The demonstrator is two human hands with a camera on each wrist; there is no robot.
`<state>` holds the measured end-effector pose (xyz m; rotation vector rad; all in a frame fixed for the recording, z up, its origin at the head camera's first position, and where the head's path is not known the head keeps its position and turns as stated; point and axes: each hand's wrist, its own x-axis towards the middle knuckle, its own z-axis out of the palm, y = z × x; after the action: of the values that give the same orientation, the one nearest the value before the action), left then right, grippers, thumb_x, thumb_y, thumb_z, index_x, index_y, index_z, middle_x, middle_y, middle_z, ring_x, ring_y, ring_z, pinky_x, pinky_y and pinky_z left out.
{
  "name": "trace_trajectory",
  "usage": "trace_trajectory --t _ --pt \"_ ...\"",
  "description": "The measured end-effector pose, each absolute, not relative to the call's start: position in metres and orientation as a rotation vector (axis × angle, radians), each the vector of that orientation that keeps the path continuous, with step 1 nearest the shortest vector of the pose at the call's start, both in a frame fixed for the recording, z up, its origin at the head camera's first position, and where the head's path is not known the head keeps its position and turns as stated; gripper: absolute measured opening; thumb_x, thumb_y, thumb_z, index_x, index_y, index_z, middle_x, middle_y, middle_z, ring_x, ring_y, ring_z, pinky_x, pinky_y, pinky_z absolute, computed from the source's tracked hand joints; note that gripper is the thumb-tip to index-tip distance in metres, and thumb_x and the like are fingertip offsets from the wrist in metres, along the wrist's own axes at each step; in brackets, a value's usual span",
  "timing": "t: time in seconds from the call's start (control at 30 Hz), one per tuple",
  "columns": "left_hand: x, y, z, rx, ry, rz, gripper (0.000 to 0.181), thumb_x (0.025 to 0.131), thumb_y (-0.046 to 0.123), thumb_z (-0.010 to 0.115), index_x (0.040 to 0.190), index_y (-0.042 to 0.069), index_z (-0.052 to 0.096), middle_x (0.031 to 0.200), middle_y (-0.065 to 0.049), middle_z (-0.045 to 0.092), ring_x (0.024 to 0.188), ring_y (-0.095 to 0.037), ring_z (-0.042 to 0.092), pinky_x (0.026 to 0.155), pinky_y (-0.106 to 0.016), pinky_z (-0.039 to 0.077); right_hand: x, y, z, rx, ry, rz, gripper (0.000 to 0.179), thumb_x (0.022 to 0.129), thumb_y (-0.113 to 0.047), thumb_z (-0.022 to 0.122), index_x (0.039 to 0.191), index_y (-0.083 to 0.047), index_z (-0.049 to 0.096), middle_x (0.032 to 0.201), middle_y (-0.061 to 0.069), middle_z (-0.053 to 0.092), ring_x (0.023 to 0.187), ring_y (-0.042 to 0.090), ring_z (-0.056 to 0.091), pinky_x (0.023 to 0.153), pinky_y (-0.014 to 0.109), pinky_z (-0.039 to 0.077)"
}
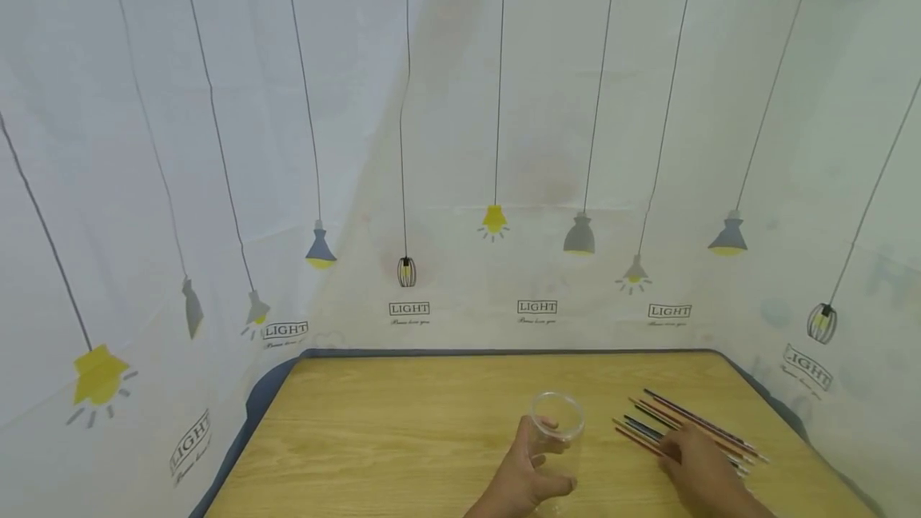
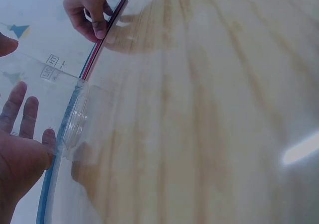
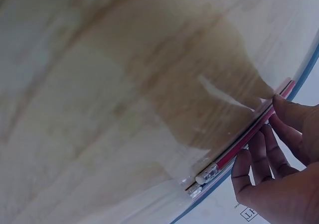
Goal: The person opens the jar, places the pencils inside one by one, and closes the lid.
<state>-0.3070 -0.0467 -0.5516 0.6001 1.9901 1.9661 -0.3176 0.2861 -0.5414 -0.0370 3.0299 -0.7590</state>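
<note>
My left hand (image 1: 524, 470) is curled round the side of a clear plastic cup (image 1: 567, 454), which stands upright with its round open rim at the top. In the left wrist view the cup (image 2: 77, 117) is see-through, with fingers and thumb on its two sides. To the right, several pencils (image 1: 665, 412) lie slanted, side by side, on the table. Over their near part is my right hand (image 1: 696, 462). Its thumb and forefinger pinch a red pencil (image 3: 241, 143) with a white eraser end, low at the tabletop; the other fingers are bent beside it.
A wood-grain table (image 1: 374, 438) spreads out under both hands. White cloth (image 1: 460, 142) printed with hanging lamps and the word LIGHT stands behind it and at both sides. A dark blue edge (image 1: 504, 352) runs along the table's back.
</note>
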Motion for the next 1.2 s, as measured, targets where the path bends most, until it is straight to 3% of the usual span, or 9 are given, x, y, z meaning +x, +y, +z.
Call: trace_trajectory --t 0.27,0.63,0.9,1.2 --pt "-0.309 -0.048 -0.553 0.62 1.981 1.96 0.07 0.092 0.01 0.082 0.148 0.026 0.044 0.148 -0.007 0.062 0.145 -0.026 0.052 0.126 -0.08 0.028 -0.316 0.29 -0.54 -0.055 3.05 -0.79 0.005 0.101 -0.011 0.076 0.105 -0.008 0.076 0.106 0.008 0.066 0.092 0.02 0.061 0.077 0.042 0.056" --pt "-0.309 -0.047 -0.553 0.61 1.984 1.969 0.069 0.09 0.008 0.083 0.144 0.03 0.046 0.145 -0.004 0.064 0.142 -0.025 0.055 0.126 -0.08 0.029 -0.322 0.291 -0.542 -0.009 2.994 -0.801 0.003 0.1 -0.009 0.077 0.098 -0.008 0.075 0.095 0.002 0.069 0.085 0.018 0.063 0.073 0.042 0.056" --pt "-0.307 -0.047 -0.554 0.55 1.96 1.967 0.074 0.09 0.005 0.083 0.15 0.025 0.044 0.144 -0.002 0.063 0.151 -0.058 0.041 0.119 -0.088 0.03 -0.322 0.285 -0.537 0.076 2.919 -0.805 0.005 0.102 -0.009 0.075 0.098 -0.007 0.075 0.091 0.002 0.069 0.08 0.02 0.061 0.07 0.041 0.054" --pt "-0.309 -0.047 -0.556 0.566 1.958 1.978 0.073 0.091 0.005 0.084 0.149 0.027 0.045 0.144 -0.003 0.064 0.151 -0.055 0.043 0.12 -0.086 0.03 -0.323 0.281 -0.536 0.097 2.936 -0.736 0.008 0.102 -0.008 0.074 0.094 -0.006 0.076 0.086 0.002 0.07 0.077 0.02 0.062 0.068 0.04 0.054"
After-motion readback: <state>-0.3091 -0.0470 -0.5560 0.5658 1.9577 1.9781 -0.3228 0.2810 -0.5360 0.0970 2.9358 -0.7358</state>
